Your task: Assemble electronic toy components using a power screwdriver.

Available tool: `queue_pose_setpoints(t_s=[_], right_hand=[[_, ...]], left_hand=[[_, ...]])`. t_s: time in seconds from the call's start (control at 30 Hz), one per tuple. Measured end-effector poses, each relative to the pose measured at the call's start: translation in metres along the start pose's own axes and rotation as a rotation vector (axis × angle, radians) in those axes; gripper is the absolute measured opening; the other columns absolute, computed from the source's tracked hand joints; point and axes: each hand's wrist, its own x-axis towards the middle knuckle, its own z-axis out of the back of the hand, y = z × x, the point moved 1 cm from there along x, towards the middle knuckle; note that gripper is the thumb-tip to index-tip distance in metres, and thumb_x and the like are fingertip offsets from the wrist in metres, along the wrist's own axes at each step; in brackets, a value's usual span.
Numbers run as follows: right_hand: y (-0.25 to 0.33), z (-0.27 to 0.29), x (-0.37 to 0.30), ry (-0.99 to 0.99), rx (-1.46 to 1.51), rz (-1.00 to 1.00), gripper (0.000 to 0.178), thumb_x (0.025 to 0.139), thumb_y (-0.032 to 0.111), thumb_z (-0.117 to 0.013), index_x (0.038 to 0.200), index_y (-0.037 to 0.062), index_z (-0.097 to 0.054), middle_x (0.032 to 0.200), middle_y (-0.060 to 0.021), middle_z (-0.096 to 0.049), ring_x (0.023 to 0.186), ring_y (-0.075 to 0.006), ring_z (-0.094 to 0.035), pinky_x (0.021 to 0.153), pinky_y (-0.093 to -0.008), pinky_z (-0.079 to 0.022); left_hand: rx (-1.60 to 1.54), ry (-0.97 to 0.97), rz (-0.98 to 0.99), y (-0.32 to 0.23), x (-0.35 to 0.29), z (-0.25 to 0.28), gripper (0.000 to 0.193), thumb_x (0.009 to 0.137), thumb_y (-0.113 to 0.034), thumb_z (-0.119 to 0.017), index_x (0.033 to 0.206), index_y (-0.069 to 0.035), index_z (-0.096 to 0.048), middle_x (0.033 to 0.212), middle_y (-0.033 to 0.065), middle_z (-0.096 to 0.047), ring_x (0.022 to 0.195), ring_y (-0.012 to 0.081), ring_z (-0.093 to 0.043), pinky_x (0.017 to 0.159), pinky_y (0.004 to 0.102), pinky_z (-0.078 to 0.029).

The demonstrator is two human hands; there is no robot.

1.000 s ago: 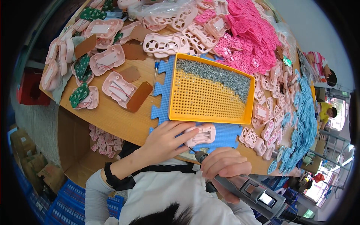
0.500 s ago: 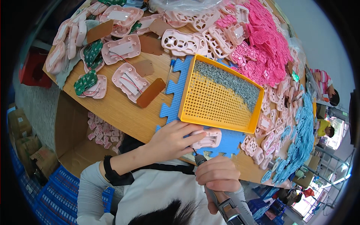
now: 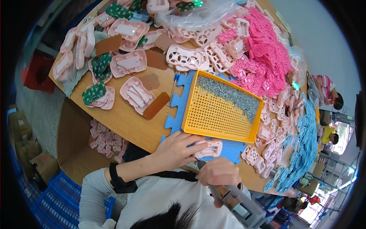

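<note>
My left hand (image 3: pixel 176 151) holds a pale pink plastic toy housing (image 3: pixel 212 149) against the blue foam mat (image 3: pixel 233 152). Its fingers are closed over the left end of the part. With my right hand (image 3: pixel 219 171) I grip an electric screwdriver (image 3: pixel 237 207), fingers wrapped round its front end. The tip of the screwdriver meets the housing's near left side, close to my left fingertips. Whether a screw sits under the tip cannot be made out. Just beyond the housing stands a yellow perforated tray (image 3: pixel 213 114) with small metal screws (image 3: pixel 232 95) heaped along its far side.
Pink housings with wires and green circuit boards (image 3: pixel 94 93) lie at the left, beside brown plates (image 3: pixel 156 106). Bright pink parts (image 3: pixel 265 53) and light blue parts (image 3: pixel 303 141) pile up at the right. A cardboard box (image 3: pixel 72 133) of pink pieces stands below the table's left edge.
The whole scene sits slightly lower in the view. The screwdriver's rear end has swung a little to the right and looks blurred. Both hands keep their hold.
</note>
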Motion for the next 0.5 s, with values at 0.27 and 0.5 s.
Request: queue_pose_setpoints(t_s=[0.27, 0.5], right_hand=[[0.005, 0.008, 0.008, 0.011, 0.134, 0.057, 0.059, 0.083, 0.047, -0.064, 0.102, -0.0065, -0.048, 0.058, -0.0129, -0.057, 0.046, -0.0243, -0.058, 0.043, -0.0348, -0.05], [0.048, 0.034, -0.037, -0.783, 0.015, 0.013, 0.041, 0.091, 0.038, -0.053, 0.106, 0.0004, -0.048, 0.066, -0.0113, -0.054, 0.055, -0.023, -0.055, 0.056, -0.0362, -0.049]], left_hand=[[0.067, 0.047, -0.026, -0.004, 0.001, 0.0, 0.057, 0.064, -0.015, -0.075, 0.118, -0.01, -0.057, 0.114, 0.007, -0.054, 0.11, 0.0266, -0.049, 0.089, 0.0389, -0.04], [0.047, 0.025, -0.091, -0.01, -0.004, 0.017, 0.048, 0.072, -0.02, -0.075, 0.115, -0.005, -0.058, 0.113, 0.0113, -0.055, 0.099, 0.03, -0.057, 0.08, 0.0374, -0.048]])
